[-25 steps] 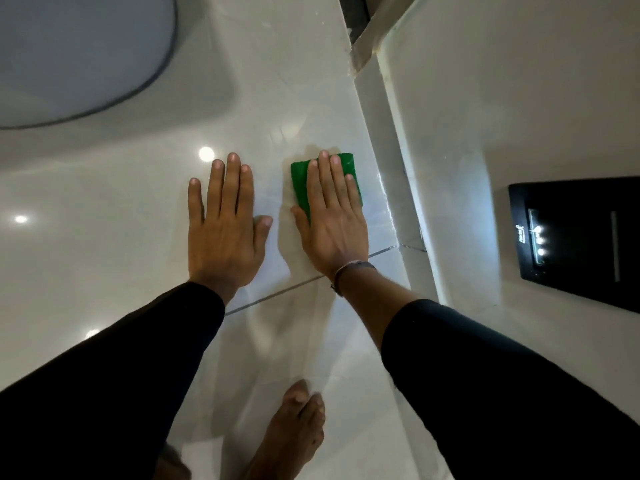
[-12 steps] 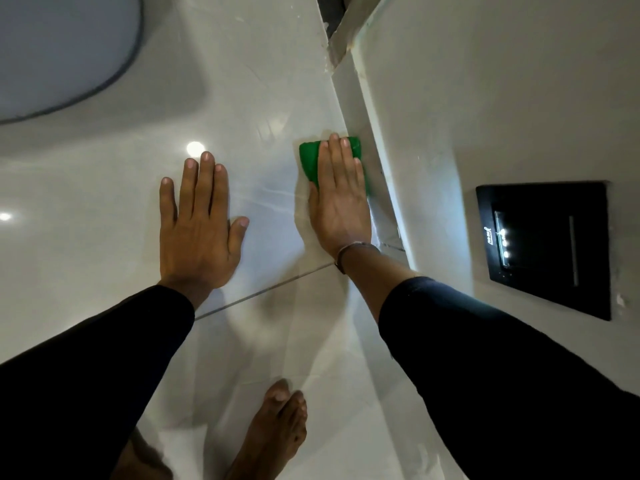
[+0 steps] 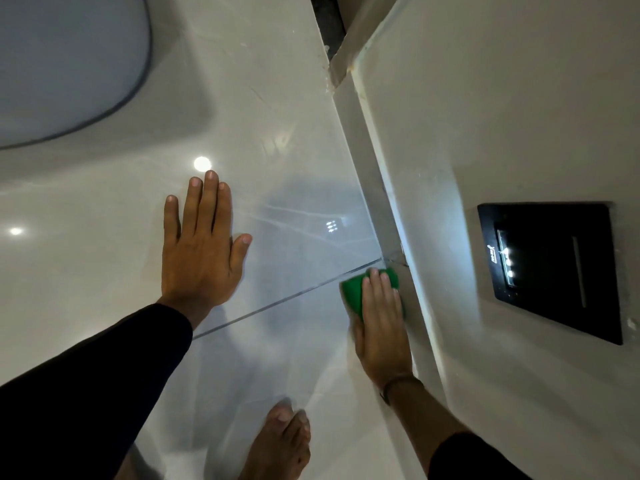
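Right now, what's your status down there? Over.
Left hand flat on floor tile. Right hand presses green sponge down beside the skirting. Bare foot behind, out of the way.

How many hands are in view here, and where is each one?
2. The left hand lies flat on the glossy floor. The right hand presses a green pad down beside the wall. No other hand shows.
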A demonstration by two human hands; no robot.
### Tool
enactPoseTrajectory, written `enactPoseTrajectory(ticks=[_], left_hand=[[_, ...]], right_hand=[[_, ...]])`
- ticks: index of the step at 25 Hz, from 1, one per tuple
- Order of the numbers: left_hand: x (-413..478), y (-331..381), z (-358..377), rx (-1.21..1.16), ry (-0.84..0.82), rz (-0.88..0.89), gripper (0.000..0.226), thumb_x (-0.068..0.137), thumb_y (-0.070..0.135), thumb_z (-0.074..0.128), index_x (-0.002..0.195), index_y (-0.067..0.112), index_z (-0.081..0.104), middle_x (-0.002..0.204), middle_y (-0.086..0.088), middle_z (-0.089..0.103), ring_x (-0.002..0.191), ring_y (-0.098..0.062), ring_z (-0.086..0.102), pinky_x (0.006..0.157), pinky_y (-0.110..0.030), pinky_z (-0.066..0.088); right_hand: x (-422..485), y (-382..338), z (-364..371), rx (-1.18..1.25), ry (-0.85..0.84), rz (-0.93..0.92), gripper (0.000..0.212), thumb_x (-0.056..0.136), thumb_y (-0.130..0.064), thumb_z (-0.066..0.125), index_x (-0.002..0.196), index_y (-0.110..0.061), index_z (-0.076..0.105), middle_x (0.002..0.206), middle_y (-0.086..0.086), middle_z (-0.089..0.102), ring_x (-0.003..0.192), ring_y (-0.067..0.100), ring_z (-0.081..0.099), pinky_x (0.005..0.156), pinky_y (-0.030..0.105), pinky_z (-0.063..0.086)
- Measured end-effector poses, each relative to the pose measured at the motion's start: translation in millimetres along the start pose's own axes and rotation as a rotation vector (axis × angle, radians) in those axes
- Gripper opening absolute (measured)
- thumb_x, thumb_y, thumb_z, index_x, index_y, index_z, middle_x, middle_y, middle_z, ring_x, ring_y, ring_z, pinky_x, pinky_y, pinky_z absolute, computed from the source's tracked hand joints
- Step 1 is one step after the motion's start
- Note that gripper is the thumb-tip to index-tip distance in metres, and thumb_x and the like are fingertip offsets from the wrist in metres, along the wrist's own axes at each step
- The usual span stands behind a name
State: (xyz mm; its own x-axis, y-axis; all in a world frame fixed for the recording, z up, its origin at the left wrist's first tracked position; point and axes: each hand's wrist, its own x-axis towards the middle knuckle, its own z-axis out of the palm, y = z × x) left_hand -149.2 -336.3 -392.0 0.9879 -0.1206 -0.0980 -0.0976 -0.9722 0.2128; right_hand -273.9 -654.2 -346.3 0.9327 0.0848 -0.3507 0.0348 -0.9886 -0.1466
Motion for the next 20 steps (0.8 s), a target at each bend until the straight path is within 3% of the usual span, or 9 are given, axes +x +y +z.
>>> enactPoseTrajectory(ticks=[4,7,10,12,16,20], left_hand=[[0,1,1,-0.01,0.005,0.004,0.081,0.111,0.053,0.02,0.174,0.004,0.011,0.185,-0.021,0.01,0.172,-0.04,0.009,0.138,-0.064,0.01],[-1,0,2,-0.002,0.003,0.012,0.081,0.111,0.052,0.023,0.174,0.004,0.011,0.185,-0.021,0.01,0.172,-0.04,0.008,0.138,-0.064,0.01],[0,2,1,-0.002,0.0,0.02,0.081,0.11,0.051,0.026,0.174,0.004,0.011,0.185,-0.022,0.009,0.172,-0.04,0.008,0.138,-0.063,0.008],[-1,2,-1,-0.007,-0.002,0.017,0.081,0.109,0.049,0.029,0.174,0.003,0.012,0.185,-0.022,0.01,0.172,-0.041,0.008,0.138,-0.064,0.009],[-1,3,-3,0.006,-0.004,0.018,0.081,0.109,0.048,0.03,0.174,0.003,0.013,0.184,-0.023,0.011,0.172,-0.042,0.01,0.138,-0.064,0.009],[-1,3,-6,0.025,-0.006,0.012,0.081,0.108,0.048,0.03,0.173,0.002,0.015,0.184,-0.024,0.013,0.171,-0.043,0.012,0.137,-0.065,0.01]], right_hand=[[-74,22,17,-0.033,-0.082,0.059,0.064,0.111,-0.038,0.023,0.166,-0.012,0.003,0.176,0.007,0.001,0.16,0.035,0.018,0.127,0.051,0.021],[-76,23,13,-0.032,-0.133,0.066,0.066,0.11,-0.039,0.026,0.166,-0.011,0.005,0.176,0.008,0.002,0.16,0.035,0.018,0.127,0.053,0.024],[-30,3,-8,0.033,-0.122,0.034,0.065,0.108,-0.033,0.034,0.164,-0.006,0.016,0.172,0.016,0.017,0.16,0.036,0.017,0.124,0.06,0.031],[26,-18,-27,0.109,-0.077,-0.004,0.064,0.106,-0.026,0.036,0.163,-0.004,0.017,0.172,0.018,0.018,0.161,0.035,0.013,0.128,0.057,0.022],[165,-63,-60,0.238,0.021,-0.009,0.069,0.101,0.001,0.044,0.164,-0.003,0.017,0.174,0.015,0.014,0.162,0.03,0.005,0.131,0.038,-0.008],[214,-79,-68,0.222,0.073,-0.031,0.071,0.097,0.001,0.043,0.164,-0.004,0.019,0.174,0.014,0.016,0.162,0.03,0.007,0.13,0.04,-0.003]])
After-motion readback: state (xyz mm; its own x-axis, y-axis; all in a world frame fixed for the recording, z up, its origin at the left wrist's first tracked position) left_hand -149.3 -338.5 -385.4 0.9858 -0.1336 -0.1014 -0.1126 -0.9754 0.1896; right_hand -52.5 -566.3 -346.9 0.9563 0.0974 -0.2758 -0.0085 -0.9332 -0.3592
